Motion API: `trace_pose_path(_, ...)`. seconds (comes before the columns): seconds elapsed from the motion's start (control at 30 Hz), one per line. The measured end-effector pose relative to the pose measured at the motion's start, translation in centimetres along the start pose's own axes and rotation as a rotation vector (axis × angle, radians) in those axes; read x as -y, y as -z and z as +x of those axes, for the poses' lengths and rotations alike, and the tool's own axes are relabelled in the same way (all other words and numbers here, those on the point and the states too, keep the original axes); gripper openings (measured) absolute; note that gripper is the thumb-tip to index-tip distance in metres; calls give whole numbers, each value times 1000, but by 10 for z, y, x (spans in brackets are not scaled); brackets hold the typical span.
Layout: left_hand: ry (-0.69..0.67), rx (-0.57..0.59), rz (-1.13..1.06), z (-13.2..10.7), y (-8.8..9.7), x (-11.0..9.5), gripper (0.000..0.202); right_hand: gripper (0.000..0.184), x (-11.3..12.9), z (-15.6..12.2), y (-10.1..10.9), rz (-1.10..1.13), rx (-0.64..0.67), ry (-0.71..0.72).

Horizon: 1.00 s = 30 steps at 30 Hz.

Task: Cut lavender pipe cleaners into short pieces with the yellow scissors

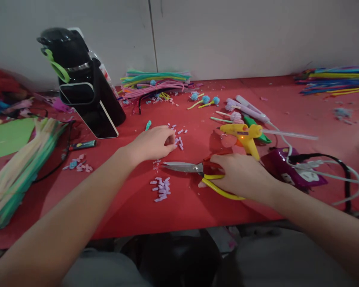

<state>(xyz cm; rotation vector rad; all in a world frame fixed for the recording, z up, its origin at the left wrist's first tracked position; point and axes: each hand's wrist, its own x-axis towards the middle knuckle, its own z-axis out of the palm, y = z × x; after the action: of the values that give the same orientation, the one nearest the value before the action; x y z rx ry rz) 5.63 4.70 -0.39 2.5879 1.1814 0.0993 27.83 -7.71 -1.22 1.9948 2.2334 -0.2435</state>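
Observation:
My right hand (237, 173) is wrapped round the handles of a pair of scissors (182, 166), with yellow grips and silver blades pointing left. The blades lie nearly together over the red tabletop. My left hand (154, 143) rests on the table with fingers curled down and thumb and fingertips close together beside a scatter of short lilac pieces (180, 142). Whatever its fingertips pinch, if anything, is hidden. Nearer the table's front edge lies a second small pile of lilac pieces (161, 188), just below the scissor blades.
Just beyond my right hand is a yellow glue gun (242, 135) with a lit orange light. A purple box (296, 169) with cables sits right. At left stand a black bottle (92, 79), a leaning phone (97, 119) and a pipe-cleaner bundle (26, 167). Blue pompom stems (206, 100) lie behind.

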Motion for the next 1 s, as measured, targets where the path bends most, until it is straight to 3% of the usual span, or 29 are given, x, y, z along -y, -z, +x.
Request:
trace_pose_path(0.27, -4, 16, -32, 6, -13, 1, 13, 52, -1, 2, -1, 23, 29, -11)
trace_pose_path(0.47, -18, -21, -72, 2, -6, 3, 15, 51, -2, 3, -3, 50, 12, -1)
trace_pose_path(0.6, 41, -85, -183, -18, 2, 9, 13, 52, -5, 3, -6, 62, -25, 30)
trace_pose_path(0.77, 144, -128, -616, -60, 2, 20, 17, 48, -7, 2, -10, 115, -22, 0)
trace_pose_path(0.83, 199, -142, -696, -73, 0, 21, 19, 48, -8, 2, -12, 142, -23, -14)
trace_pose_path(1.0, 211, -227, -803, -80, -8, 22, 21, 53, -6, 4, -16, 185, -30, -47)
